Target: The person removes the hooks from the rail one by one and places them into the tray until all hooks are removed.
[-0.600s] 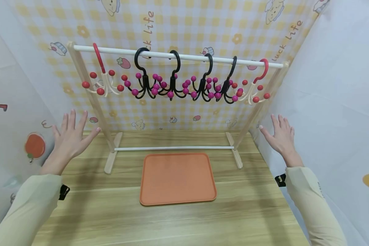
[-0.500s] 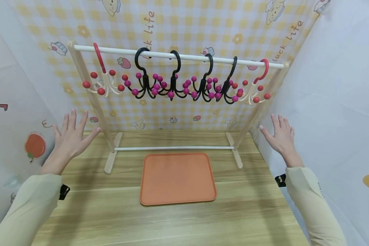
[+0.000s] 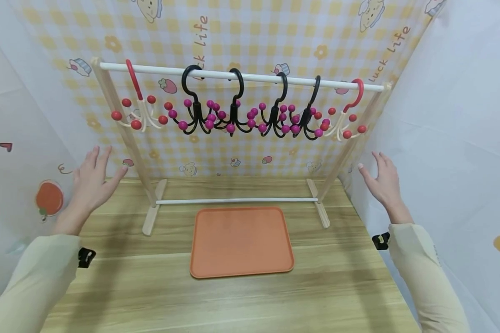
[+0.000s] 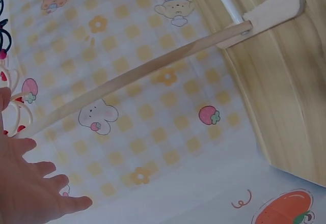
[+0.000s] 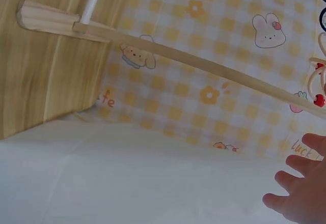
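In the head view, the left grip [image 3: 92,182] and the right grip [image 3: 382,182], both bare hands, are released, with fingers extended. Between them, a wooden rack [image 3: 134,153] stands on the bench [image 3: 216,305]. From its white top bar [image 3: 162,70] hang six hangers: a left red-hooked hanger [image 3: 141,111], four black hangers [image 3: 197,113] with magenta balls, and a right red-hooked hanger [image 3: 341,122]. An orange tray [image 3: 241,243] lies before the rack.

In the left wrist view, the spread left fingers are at the lower left, below pale hanger arms partly cut by the edge.

In the right wrist view, the right fingers are also apart, at the lower right, below the slanting rack post.
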Tool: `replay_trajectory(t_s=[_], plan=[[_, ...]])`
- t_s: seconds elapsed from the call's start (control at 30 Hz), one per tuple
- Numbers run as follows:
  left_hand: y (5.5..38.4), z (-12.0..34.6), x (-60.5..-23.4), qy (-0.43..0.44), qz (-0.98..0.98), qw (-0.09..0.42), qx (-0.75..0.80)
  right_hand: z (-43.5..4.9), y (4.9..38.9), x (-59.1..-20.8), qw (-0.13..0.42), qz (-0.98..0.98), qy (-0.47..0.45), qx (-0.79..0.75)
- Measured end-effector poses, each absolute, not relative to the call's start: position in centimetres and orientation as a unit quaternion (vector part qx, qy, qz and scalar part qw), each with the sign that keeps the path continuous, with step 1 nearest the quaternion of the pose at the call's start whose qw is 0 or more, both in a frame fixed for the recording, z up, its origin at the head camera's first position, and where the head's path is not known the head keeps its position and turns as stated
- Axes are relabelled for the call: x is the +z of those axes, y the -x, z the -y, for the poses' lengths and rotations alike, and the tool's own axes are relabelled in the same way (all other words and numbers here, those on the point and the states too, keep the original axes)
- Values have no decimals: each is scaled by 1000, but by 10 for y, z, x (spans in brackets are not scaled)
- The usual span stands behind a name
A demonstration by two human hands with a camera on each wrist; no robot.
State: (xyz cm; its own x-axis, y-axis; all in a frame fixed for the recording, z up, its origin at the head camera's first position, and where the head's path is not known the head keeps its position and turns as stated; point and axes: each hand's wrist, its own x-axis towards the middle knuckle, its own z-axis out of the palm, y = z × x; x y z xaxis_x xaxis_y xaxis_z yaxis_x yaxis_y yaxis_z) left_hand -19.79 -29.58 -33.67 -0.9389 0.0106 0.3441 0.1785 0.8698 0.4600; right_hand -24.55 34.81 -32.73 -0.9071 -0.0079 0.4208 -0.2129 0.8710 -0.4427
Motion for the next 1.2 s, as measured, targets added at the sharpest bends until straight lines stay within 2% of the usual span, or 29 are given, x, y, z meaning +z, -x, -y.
replay_trajectory(t_s=[0.23, 0.3, 0.47, 0.53, 0.8, 0.87, 1.2], plan=[[195, 288, -321, 40, 906, 220, -359, -358, 256, -327, 213, 909, -12, 358], [194, 284, -315, 28, 891, 227, -391, -379, 276, -345, 214, 891, 17, 401], [191, 273, -297, -16, 858, 238, -455, -456, 353, -409, 235, 855, 52, 460], [191, 269, -289, -30, 843, 245, -478, -472, 369, -417, 239, 844, 54, 476], [202, 258, -257, -36, 805, 249, -537, -456, 355, -368, 194, 788, 82, 578], [206, 255, -252, -32, 807, 246, -535, -464, 365, -370, 195, 773, 74, 598], [227, 238, -224, -13, 808, 210, -550, -446, 385, -332, 178, 766, 87, 611]])
